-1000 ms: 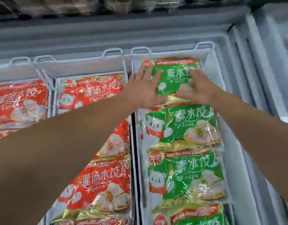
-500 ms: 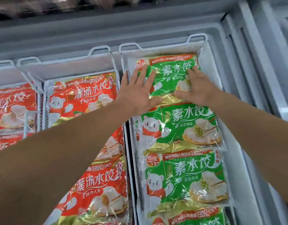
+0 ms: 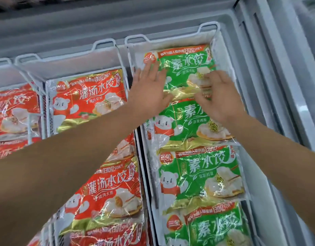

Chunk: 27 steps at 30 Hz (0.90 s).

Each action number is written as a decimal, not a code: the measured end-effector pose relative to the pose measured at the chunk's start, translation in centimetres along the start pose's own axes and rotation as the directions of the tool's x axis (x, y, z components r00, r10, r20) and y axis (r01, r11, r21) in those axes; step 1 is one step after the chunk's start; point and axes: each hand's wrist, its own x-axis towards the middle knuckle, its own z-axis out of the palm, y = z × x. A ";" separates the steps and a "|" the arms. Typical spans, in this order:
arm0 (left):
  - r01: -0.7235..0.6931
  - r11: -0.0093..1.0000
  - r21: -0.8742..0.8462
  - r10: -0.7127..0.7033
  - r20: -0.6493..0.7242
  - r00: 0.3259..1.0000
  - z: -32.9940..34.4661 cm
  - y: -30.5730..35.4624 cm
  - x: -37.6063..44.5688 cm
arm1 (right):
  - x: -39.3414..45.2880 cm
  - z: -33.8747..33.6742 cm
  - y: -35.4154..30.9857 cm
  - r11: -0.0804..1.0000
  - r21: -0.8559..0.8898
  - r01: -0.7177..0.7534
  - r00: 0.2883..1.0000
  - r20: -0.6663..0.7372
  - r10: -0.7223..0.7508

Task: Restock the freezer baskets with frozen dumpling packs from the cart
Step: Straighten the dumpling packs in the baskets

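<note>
White freezer basket [image 3: 171, 40] holds green packs; left hand [image 3: 149, 93] lies flat, fingers spread, on the top pack [image 3: 185, 68]; right hand [image 3: 222, 98] presses beside it, fingers loosely bent.

Bright even light, wrapper glare, blurred edges.

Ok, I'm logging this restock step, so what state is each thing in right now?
Top green pack: flat at the far end of the right basket, under both hands.
Left hand: fingers straight, pressing the pack.
Right hand: blurred, fingers on the pack's near edge.
Right basket: filled with overlapping green packs.
Middle basket: holds red packs.
</note>
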 end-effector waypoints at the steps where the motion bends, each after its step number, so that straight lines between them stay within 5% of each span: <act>1: -0.080 0.994 -0.068 0.074 -0.092 0.993 0.1 1.2 -1.5 | -2.4 0.1 -0.3 1.000 0.007 0.023 0.998 -0.051 -0.023; 3: -0.194 0.973 -0.128 0.184 -0.087 0.979 1.1 3.1 -4.7 | -6.4 1.1 -0.4 0.998 -0.033 0.048 0.999 0.016 -0.048; 6: -0.180 0.983 0.038 0.165 0.250 0.954 3.5 4.2 -8.4 | -9.4 2.7 0.7 0.985 -0.165 0.044 0.960 0.279 0.004; 12: -0.130 0.983 0.132 0.072 0.371 0.926 5.6 4.0 -11.8 | -11.0 3.7 0.8 0.968 -0.231 0.094 0.931 0.366 -0.003; 22: -0.172 0.978 0.116 0.128 0.314 0.941 4.8 4.2 -9.3 | -10.3 3.3 2.2 0.979 -0.202 -0.023 0.953 0.292 0.083; 27: -0.204 0.979 0.001 0.203 0.097 0.974 4.5 6.0 -12.5 | -16.2 2.4 1.9 0.997 -0.051 -0.064 0.991 0.116 0.070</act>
